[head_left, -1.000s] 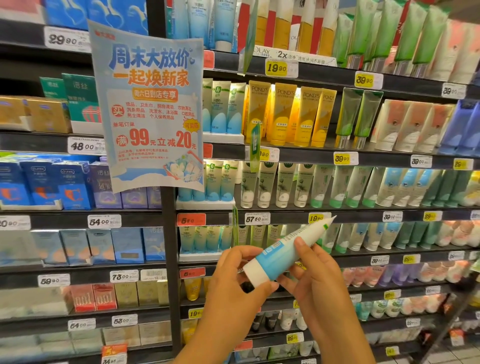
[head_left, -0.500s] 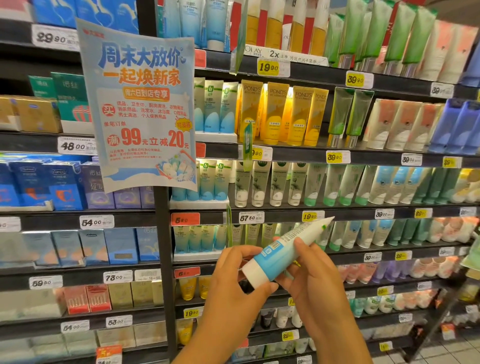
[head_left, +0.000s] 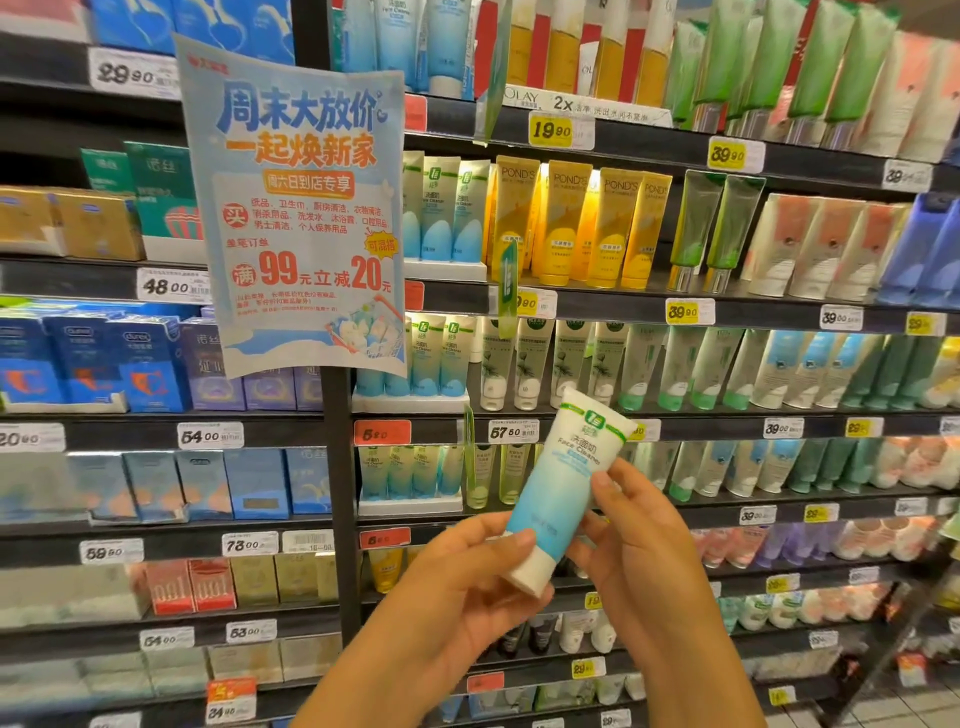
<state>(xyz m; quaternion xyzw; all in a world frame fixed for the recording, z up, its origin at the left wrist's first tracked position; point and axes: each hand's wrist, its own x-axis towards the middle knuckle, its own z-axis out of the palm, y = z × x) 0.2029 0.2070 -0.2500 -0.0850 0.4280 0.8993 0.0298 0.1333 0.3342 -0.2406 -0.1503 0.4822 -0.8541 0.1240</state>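
Left hand (head_left: 467, 587) fingers pinch tube (head_left: 561, 483) cap end; right hand (head_left: 649, 561) fingers grip body just above. Light fingertip hold: smooth tube may slip, drop below fingers.

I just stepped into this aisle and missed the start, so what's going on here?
A person stands at shop shelves of skincare, holding a blue and white face cleanser tube in both hands. The left hand grips near its white cap, and the right hand pinches its middle. The tube tilts, cap down, with its printed front toward the camera. Matching tubes stand behind.
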